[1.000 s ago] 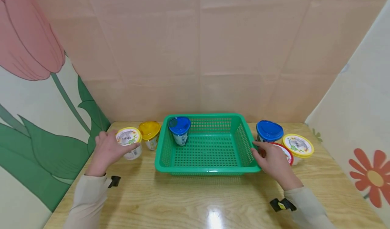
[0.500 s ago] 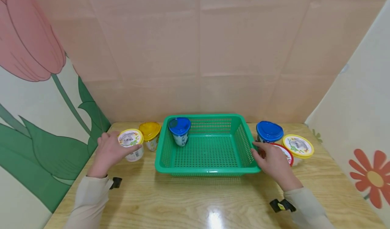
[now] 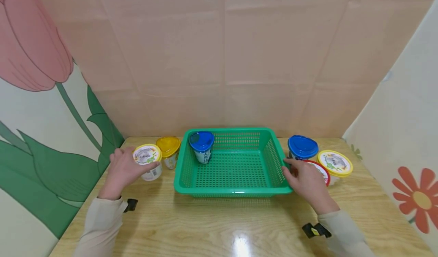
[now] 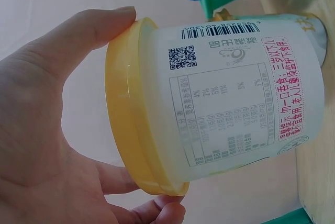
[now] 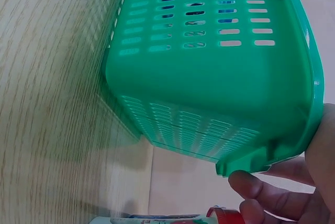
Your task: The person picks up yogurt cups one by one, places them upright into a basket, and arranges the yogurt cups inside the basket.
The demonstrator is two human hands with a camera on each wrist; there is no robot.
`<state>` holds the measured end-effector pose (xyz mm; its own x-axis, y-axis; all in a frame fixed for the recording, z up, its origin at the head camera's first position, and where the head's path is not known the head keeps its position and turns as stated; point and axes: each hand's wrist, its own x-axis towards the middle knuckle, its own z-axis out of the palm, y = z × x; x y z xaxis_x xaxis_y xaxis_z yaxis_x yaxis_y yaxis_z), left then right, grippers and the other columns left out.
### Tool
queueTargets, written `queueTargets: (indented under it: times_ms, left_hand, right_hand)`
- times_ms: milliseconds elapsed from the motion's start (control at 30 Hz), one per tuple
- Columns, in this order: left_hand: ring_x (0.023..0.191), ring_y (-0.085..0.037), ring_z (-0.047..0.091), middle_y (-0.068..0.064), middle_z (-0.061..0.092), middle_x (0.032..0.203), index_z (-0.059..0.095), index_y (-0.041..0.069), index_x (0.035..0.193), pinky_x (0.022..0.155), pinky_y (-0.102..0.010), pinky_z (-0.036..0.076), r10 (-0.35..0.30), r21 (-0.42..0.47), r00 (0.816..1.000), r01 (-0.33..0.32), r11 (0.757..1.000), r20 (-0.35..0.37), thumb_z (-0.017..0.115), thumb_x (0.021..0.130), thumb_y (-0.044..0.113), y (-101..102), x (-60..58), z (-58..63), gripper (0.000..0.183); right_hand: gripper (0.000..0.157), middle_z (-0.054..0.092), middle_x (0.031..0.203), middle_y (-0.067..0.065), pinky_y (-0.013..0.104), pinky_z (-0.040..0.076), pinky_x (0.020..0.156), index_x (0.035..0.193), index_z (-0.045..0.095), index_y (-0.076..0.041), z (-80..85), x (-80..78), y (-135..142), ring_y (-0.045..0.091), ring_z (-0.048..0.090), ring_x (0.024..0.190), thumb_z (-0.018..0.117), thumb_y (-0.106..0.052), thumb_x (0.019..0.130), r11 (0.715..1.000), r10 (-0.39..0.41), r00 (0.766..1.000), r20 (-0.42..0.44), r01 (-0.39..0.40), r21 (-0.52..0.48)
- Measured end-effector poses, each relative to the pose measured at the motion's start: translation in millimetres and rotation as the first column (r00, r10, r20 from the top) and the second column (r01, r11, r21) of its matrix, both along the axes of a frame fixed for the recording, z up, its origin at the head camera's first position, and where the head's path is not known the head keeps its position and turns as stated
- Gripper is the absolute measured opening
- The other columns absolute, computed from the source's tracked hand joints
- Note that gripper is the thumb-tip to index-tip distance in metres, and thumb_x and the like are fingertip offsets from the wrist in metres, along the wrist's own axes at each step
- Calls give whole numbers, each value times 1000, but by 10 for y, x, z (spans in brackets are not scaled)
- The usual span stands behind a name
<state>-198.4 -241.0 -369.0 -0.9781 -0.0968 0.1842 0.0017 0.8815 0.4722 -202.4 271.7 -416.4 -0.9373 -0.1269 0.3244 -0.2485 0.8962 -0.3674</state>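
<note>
My left hand (image 3: 124,171) pinches a white cup (image 4: 220,93) by its yellow round lid (image 3: 147,154), thumb on one side and fingers on the other. The cup stands upright; whether its base touches the table I cannot tell. Just behind it is a cup with a yellow three-cornered lid (image 3: 168,146). With my right hand (image 3: 308,181) I grip the right rim of a green plastic basket (image 3: 232,191), fingers curled under the edge in the right wrist view. Inside the basket, at the back left, a cup with a blue lid (image 3: 202,142) stands upright.
Right of the basket stand a blue-lidded cup (image 3: 303,147), a yellow-lidded cup (image 3: 335,162) and a red-lidded cup (image 3: 321,169) partly hidden by my right hand. A wooden table (image 3: 212,226) carries everything. A pinkish cloth wall (image 3: 222,59) rises behind.
My left hand and the yellow-lidded cup have shifted slightly right and toward me, with little motion in the last half second. The right hand and basket have stayed in place.
</note>
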Motion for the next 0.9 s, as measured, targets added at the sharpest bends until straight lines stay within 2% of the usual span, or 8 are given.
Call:
queueTargets:
  times_ms: [400, 633, 900]
  left_hand:
    - [94, -38, 35, -27, 48, 105, 53, -13, 122, 71, -41, 28, 14, 3, 1000, -14, 1000, 20, 82, 72, 60, 25, 6, 15, 92]
    - [96, -39, 35, -28, 48, 107, 52, -13, 125, 72, -42, 28, 12, 14, 1000, -12, 1000, 7, 82, 73, 57, 43, 26, 46, 93]
    - [97, -40, 34, -30, 44, 109, 48, -15, 128, 71, -41, 30, 22, 10, 1000, -22, 1000, 17, 80, 72, 63, 55, 34, 65, 101]
  right_hand:
    - [36, 60, 72, 0, 31, 35, 48, 123, 69, -5, 13, 9, -11, 16, 47, 59, 67, -28, 95, 999, -24, 1000, 3, 23, 40]
    - [36, 62, 71, 0, 30, 35, 47, 122, 70, -6, 13, 14, -18, 15, 46, 56, 67, -29, 94, 997, -38, 999, -15, 39, 67]
    - [35, 64, 73, 2, 30, 37, 48, 121, 70, -4, -3, -3, -5, 17, 50, 58, 67, -27, 94, 998, -34, 999, -30, 36, 44]
